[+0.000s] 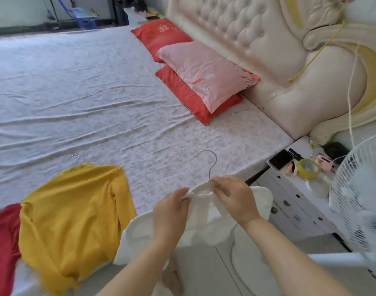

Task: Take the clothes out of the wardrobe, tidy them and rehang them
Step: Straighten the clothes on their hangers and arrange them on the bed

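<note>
Both hands pinching the white top's collar: left hand at one side, right hand beside the hanger hook.

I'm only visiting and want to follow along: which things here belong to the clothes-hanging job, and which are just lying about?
Part of the job: white garment on its hanger, gripped at the collar by left hand and right hand; yellow sweater; red garment.
Just lying about: pillows; phone; tape roll; fan.
</note>
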The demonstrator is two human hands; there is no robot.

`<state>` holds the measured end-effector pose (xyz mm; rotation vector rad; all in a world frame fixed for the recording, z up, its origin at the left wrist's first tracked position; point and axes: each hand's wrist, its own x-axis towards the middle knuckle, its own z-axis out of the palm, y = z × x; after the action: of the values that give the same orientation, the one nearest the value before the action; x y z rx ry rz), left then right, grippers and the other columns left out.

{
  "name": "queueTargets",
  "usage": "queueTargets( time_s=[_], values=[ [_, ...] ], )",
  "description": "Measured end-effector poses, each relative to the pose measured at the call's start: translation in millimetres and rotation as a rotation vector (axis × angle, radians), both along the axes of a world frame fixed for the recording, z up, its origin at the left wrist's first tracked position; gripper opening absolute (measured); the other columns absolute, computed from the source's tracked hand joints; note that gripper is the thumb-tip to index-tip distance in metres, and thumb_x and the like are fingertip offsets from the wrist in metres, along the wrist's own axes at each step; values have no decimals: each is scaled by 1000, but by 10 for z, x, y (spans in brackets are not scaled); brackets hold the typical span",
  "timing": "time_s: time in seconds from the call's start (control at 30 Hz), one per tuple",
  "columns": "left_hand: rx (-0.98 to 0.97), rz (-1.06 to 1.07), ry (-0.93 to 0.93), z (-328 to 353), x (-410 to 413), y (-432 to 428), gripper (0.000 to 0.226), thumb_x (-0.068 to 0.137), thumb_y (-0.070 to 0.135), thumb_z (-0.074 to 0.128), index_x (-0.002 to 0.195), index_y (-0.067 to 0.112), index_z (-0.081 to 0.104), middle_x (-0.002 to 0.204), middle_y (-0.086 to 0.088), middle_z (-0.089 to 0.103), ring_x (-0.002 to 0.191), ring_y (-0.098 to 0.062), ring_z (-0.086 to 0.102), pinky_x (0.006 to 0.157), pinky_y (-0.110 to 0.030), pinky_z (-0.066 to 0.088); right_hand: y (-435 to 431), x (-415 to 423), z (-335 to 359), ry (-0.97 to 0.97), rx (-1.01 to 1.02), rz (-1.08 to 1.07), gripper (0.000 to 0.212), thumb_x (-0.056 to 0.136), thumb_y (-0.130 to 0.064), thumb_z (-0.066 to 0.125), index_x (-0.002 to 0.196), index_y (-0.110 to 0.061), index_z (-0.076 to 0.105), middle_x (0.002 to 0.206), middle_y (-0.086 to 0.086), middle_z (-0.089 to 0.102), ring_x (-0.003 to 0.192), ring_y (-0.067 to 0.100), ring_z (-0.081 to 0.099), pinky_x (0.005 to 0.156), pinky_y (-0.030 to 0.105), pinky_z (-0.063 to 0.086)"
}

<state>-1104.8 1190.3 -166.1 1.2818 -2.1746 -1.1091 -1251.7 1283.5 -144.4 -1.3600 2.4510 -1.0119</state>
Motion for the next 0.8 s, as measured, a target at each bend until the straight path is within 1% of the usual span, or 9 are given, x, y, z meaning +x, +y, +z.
queueTargets(
  time_s=[0.07,0.17,0.23,0.3,0.4,0.5,0.57,0.63,0.8],
  values=[
    [4,24,-2,-38,-162,-175,24,86,20,58,108,28,66,103,5,68,97,-17,59,71,-17,29,-208,-184,-30,-3,12,27,21,82,-11,68,103,-17,70,89,2,67,89,24,59,77,33,48],
    [7,44,-6,-158,-417,-525,26,86,19,58,110,25,66,106,2,68,100,-20,60,73,-20,31,-606,-460,-119,0,42,48,22,83,-13,68,104,-17,70,90,1,66,91,22,58,79,27,44],
    [23,59,-9,-209,-587,-806,26,86,18,59,111,24,66,108,1,68,102,-20,60,80,-23,36,-899,-630,-149,-5,56,58,22,83,-13,68,105,-17,70,90,-2,65,90,21,57,78,23,41],
    [44,87,-15,-244,-728,-1082,26,86,18,59,110,23,66,108,0,68,102,-21,60,86,-30,42,-1216,-786,-180,-6,66,88,22,82,-11,69,104,-15,70,90,1,66,90,22,58,79,23,40],
    [39,128,-24,-294,-874,-1465,24,86,18,59,108,23,66,104,0,69,99,-22,61,83,-32,43,-1678,-970,-243,-31,79,122,22,82,-11,69,104,-14,71,89,3,66,89,21,58,79,22,40],
    [52,178,-38,-360,-954,-1810,24,85,17,60,107,22,67,104,-1,69,99,-22,60,82,-31,42,-2084,-1079,-355,-59,93,174,23,81,-10,69,103,-15,71,84,2,64,85,20,57,74,14,35],
    [54,201,-45,-402,-975,-2006,23,84,14,63,106,18,68,103,-5,69,99,-25,61,84,-35,44,-2329,-1131,-434,-77,93,198,23,80,-8,70,102,-14,71,82,3,64,83,20,57,72,12,33],
    [42,239,-50,-442,-985,-2206,23,82,12,64,104,17,69,101,-7,70,97,-27,62,82,-37,45,-2589,-1159,-504,-96,84,227,24,78,-7,70,100,-14,72,80,5,64,81,21,58,71,13,34],
    [37,340,-82,-598,-1048,-2665,21,81,13,65,100,20,71,97,-2,71,93,-24,63,77,-32,42,-3175,-1260,-740,-141,94,304,22,78,-8,70,99,-16,72,80,8,65,81,25,60,69,18,38]
  ],
)
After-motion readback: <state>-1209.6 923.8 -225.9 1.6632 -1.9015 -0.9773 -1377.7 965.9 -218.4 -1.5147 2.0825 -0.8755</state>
